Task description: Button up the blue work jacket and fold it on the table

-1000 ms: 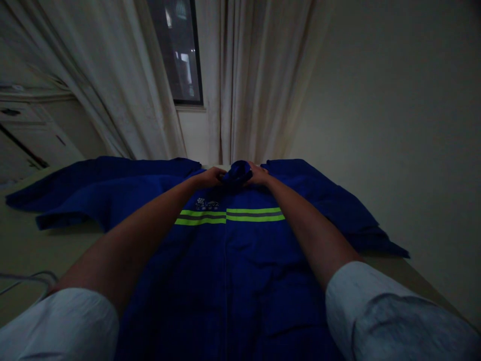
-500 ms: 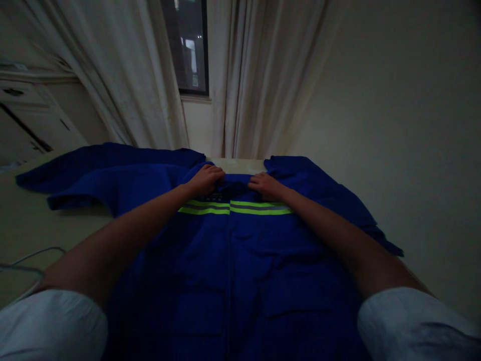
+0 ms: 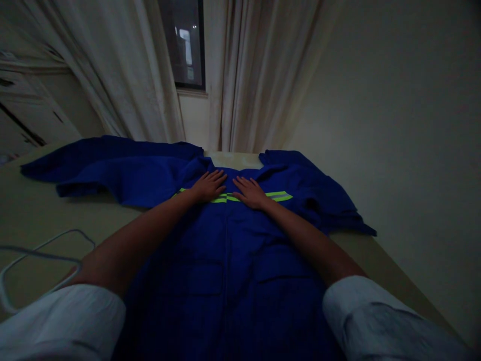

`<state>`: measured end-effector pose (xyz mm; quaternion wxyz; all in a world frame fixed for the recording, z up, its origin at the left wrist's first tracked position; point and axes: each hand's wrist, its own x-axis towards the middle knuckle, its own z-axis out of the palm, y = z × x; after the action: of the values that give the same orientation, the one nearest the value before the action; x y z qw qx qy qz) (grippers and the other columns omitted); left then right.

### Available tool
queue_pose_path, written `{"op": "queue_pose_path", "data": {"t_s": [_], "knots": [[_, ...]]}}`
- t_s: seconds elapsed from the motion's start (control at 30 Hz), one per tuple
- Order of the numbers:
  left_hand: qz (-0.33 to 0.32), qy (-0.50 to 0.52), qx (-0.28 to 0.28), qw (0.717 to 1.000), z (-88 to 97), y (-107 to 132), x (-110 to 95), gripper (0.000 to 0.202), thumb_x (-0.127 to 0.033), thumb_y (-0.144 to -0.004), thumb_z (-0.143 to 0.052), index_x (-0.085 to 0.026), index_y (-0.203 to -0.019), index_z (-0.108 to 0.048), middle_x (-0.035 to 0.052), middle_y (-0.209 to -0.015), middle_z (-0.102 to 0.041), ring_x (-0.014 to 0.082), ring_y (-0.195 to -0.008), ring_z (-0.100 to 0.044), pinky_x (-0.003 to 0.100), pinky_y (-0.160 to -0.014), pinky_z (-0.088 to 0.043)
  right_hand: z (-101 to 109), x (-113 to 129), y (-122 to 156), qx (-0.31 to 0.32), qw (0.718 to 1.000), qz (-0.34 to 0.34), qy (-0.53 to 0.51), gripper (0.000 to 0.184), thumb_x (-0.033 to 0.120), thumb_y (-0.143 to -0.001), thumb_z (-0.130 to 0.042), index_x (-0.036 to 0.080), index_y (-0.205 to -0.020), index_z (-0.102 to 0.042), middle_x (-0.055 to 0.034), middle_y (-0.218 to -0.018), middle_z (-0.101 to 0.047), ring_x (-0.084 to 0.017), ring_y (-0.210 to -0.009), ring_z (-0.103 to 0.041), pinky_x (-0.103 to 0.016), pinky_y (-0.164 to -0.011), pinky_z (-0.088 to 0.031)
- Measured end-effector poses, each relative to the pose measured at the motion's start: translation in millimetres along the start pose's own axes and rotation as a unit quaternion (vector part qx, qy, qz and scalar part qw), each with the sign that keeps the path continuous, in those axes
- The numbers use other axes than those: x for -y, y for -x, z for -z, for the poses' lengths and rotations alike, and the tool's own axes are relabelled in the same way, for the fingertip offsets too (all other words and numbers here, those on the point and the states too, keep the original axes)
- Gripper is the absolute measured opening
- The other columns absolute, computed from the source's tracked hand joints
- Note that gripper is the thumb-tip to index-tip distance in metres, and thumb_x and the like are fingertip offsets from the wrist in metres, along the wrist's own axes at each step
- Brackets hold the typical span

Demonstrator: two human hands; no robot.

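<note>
A blue work jacket point(image 3: 191, 250) lies spread out in front of me, its sleeves reaching to the left and right. Across its chest runs a yellow-green reflective stripe point(image 3: 278, 196) with a grey band. My left hand point(image 3: 210, 185) rests flat on the upper chest, fingers stretched toward the middle, partly covering the stripe. Opposite it, my right hand point(image 3: 249, 191) also lies flat on the fabric, fingers spread. A small gap separates the two hands. The lower part of the jacket is dark and hard to make out.
The jacket lies on a pale yellowish table point(image 3: 124, 220). A thin white cable point(image 3: 45, 254) loops at the left, by my left forearm. Long curtains point(image 3: 259, 75) and a window point(image 3: 188, 45) are behind. A white cabinet point(image 3: 33, 110) stands far left; a bare wall point(image 3: 394, 125) rises at right.
Both hands have let go of the jacket's top edge and now lie flat on the chest, a little nearer to me. The top edge has flattened, and the right sleeve has shifted inward.
</note>
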<state>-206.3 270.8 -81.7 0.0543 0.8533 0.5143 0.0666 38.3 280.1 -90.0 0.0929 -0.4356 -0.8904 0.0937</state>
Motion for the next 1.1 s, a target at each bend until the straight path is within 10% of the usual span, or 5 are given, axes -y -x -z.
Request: {"op": "queue_pose_path", "data": {"t_s": [0.2,0.43,0.67,0.87,1.1], "knots": [[0.016,-0.013,-0.040,0.999,12.2,65.0,-27.8,0.057,-0.034,-0.104,-0.036,-0.016,-0.156,-0.049,0.0156,-0.166,-0.042,0.0336,-0.151,-0.042,0.051,-0.124,-0.031,20.9,56.7,71.9,-0.066,0.994,0.070,-0.058,0.048,0.051,-0.108,-0.046,0.024,-0.146,-0.061,-0.0128,-0.155,-0.055,-0.028,-0.145,-0.049,-0.048,-0.123,-0.034],[0.014,0.024,-0.002,1.000,-12.4,133.5,-67.4,0.062,-0.052,-0.107,-0.035,-0.037,-0.167,-0.030,0.0057,-0.173,-0.029,0.0355,-0.160,-0.023,0.066,-0.127,-0.012,-3.6,138.7,171.9,0.018,0.992,0.092,-0.088,0.093,0.077,-0.090,-0.063,0.028,-0.165,-0.038,-0.0146,-0.168,-0.038,-0.035,-0.156,-0.033,-0.057,-0.129,-0.024],[0.012,-0.003,-0.012,1.000,-15.6,132.0,-68.7,0.062,-0.050,-0.107,-0.033,-0.032,-0.167,-0.032,0.0069,-0.174,-0.025,0.0375,-0.160,-0.022,0.070,-0.126,-0.010,-2.9,136.7,169.2,0.012,0.994,0.080,-0.069,0.063,0.068,-0.097,-0.059,0.028,-0.146,-0.060,-0.0159,-0.163,-0.044,-0.037,-0.149,-0.042,-0.060,-0.122,-0.032],[0.005,0.009,-0.045,0.999,-4.4,149.1,-99.1,0.059,-0.037,-0.105,-0.037,-0.028,-0.163,-0.041,0.0095,-0.167,-0.042,0.0331,-0.154,-0.038,0.056,-0.129,-0.018,15.9,134.1,160.6,-0.037,0.999,-0.002,-0.018,0.029,0.051,-0.090,-0.074,0.024,-0.098,-0.067,-0.0131,-0.115,-0.065,-0.030,-0.103,-0.063,-0.045,-0.090,-0.053],[0.032,0.060,-0.019,0.998,-18.8,151.3,-113.0,0.071,-0.061,-0.101,-0.044,-0.041,-0.167,-0.028,0.0033,-0.175,-0.025,0.0471,-0.160,-0.013,0.080,-0.120,-0.002,11.8,116.2,160.5,-0.063,0.990,-0.017,-0.125,0.033,0.013,-0.083,-0.057,0.027,-0.113,-0.057,-0.0048,-0.109,-0.069,-0.023,-0.098,-0.066,-0.035,-0.089,-0.051]]}}
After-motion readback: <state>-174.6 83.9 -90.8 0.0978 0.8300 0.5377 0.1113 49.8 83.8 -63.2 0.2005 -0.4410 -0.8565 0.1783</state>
